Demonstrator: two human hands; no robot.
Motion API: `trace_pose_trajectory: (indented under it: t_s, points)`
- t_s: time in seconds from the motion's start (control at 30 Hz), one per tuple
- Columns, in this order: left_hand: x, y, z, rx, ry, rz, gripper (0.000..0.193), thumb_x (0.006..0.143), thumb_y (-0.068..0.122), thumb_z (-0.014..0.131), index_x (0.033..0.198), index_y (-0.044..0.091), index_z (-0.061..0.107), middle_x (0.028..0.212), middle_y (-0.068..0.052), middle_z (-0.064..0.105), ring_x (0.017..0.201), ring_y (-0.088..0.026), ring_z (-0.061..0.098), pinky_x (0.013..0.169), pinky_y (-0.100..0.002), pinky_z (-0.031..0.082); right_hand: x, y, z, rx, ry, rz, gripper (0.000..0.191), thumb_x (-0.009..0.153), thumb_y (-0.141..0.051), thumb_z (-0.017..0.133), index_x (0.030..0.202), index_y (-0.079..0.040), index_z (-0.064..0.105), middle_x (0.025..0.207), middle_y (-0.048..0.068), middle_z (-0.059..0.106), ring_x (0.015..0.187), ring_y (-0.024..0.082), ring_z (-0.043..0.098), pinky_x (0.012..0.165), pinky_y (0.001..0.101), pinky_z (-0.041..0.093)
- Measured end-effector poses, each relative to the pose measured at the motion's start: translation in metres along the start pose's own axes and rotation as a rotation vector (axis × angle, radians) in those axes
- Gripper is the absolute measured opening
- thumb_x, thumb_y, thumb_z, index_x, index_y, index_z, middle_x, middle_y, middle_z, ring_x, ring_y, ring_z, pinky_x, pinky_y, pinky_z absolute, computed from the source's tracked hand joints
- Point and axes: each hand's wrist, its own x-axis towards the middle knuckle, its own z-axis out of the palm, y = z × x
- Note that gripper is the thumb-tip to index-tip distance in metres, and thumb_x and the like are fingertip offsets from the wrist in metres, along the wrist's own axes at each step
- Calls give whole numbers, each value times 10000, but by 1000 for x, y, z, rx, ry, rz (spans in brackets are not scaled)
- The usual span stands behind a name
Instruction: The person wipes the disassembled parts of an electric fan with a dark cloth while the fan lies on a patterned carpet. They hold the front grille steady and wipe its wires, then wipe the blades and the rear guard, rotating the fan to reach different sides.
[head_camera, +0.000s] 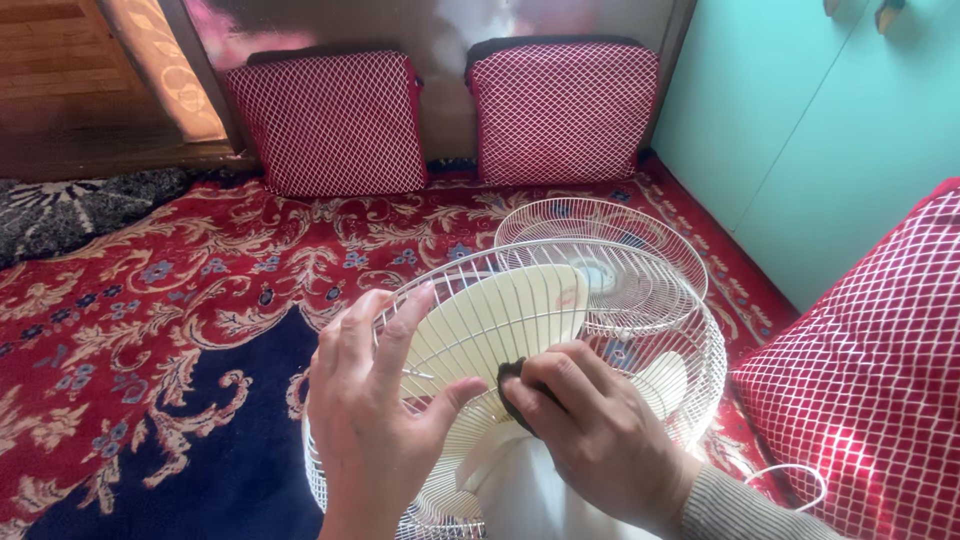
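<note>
A thick woven carpet (150, 330) covers the floor, deep red with cream scrolls and a navy patch near the person. Against the far wall lean two square cushions (335, 120), red with a fine white lattice print, and a third cushion (870, 390) of the same cloth sits at the right by the smooth turquoise wall (800, 130).

On the carpet in front of the person stands a fan with a domed white wire grille (640, 330), its thin ribs running out from the hub; cream plastic blades (500, 320) show through the wires. Just behind it, touching or nearly so, lies a second round wire guard (610, 240), flat and pale.

The left hand (375, 400) rests against the near side of the grille, its fingers (405, 325) straight and slightly spread, thumb set apart, pressing on the wires rather than gripping them. The right hand (600, 420) is curled, fingers pressed together, pinching a small dark cloth (512, 385) against the grille near its middle.
</note>
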Motion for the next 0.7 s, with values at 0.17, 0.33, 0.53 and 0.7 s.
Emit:
trace_pose_trajectory:
  t_s: [0.17,0.33,0.53,0.7]
  points:
    - [-1,0,-3,-19,-25,-1,993,589,537,887,1394,73,538,1327,-175,578,1241,-369,539,1009,-500,425,24,3,-6,53,74,8,299,780,-34,741,1069,-17,668,1028,80,583,951,264,641,813,381,578]
    - [-4,-1,-3,-15,-24,6,1009,586,521,890,1391,46,511,1347,-170,563,1278,-372,512,1039,-502,403,32,-2,6,44,120,90,277,800,-9,739,1066,-9,660,1010,112,576,910,287,611,772,380,564]
    - [-1,-1,1,-30,-27,-13,959,600,471,890,1386,61,526,1347,-163,570,1283,-376,511,1030,-502,406,7,-14,6,11,42,112,320,770,-17,752,1078,-25,665,1017,91,598,895,271,638,741,385,561]
    - [-2,3,-2,-41,-22,1,970,603,478,895,1394,60,521,1350,-169,570,1275,-376,517,1031,-496,407,36,-4,2,4,135,101,325,785,-20,757,1093,-24,653,1043,100,579,945,296,622,801,413,560]
